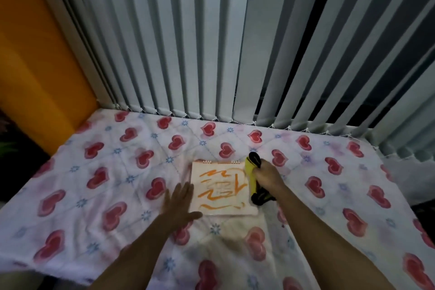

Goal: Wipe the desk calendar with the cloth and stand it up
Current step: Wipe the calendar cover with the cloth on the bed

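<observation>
The desk calendar (pixel 221 189) lies flat on the heart-print sheet, a white page with orange scrawls and a spiral binding along its far edge. My right hand (pixel 267 175) grips a yellow and black cloth (pixel 251 178) at the calendar's right edge. Flat and open, my left hand (pixel 180 203) rests on the sheet with its fingertips and thumb touching the calendar's left side and near left corner.
The heart-print sheet (pixel 106 172) covers the whole surface. Grey vertical blinds (pixel 211 42) hang along the far edge and wrap around the right. An orange wall (pixel 35 66) stands at the left.
</observation>
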Demonstrator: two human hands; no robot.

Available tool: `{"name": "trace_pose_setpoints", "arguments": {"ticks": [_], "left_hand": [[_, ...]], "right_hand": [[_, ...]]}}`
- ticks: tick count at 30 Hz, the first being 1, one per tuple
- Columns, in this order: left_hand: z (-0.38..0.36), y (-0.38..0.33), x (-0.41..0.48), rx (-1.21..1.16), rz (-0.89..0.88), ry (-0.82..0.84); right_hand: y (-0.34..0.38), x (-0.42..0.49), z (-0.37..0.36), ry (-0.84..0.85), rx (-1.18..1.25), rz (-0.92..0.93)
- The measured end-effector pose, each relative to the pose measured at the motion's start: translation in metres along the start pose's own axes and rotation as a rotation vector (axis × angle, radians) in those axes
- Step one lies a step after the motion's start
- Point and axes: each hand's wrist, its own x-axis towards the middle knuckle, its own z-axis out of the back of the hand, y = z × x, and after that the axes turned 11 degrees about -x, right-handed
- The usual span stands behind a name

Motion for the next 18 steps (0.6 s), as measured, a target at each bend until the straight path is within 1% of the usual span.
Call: {"name": "trace_pose_setpoints", "arguments": {"ticks": [3, 5, 6, 8, 10, 13, 16, 18], "left_hand": [[-0.003, 0.007, 0.005, 0.082, 0.006, 0.021], [-0.004, 0.009, 0.007, 0.083, 0.0, 0.017], [-0.004, 0.01, 0.008, 0.074, 0.001, 0.007], [-0.001, 0.013, 0.011, 0.05, -0.002, -0.01], [0.002, 0.017, 0.012, 0.057, -0.014, -0.031], [0.006, 0.023, 0.017, 0.076, -0.027, -0.007], [0.013, 0.025, 0.025, 0.118, -0.076, 0.066], [0.014, 0.028, 0.027, 0.136, -0.106, 0.071]], "right_hand": [[0.015, 0.011, -0.022, -0.072, -0.214, 0.032], [0.021, 0.012, -0.04, -0.112, -0.291, 0.048], [0.022, 0.011, -0.05, -0.103, -0.324, 0.05], [0.018, 0.01, -0.071, -0.034, -0.453, 0.072], [0.011, 0.009, -0.089, -0.014, -0.561, 0.143], [-0.001, 0.01, -0.105, -0.077, -0.541, 0.185], [-0.004, 0.011, -0.109, -0.109, -0.46, 0.146], [-0.004, 0.015, -0.111, -0.117, -0.454, 0.127]]}}
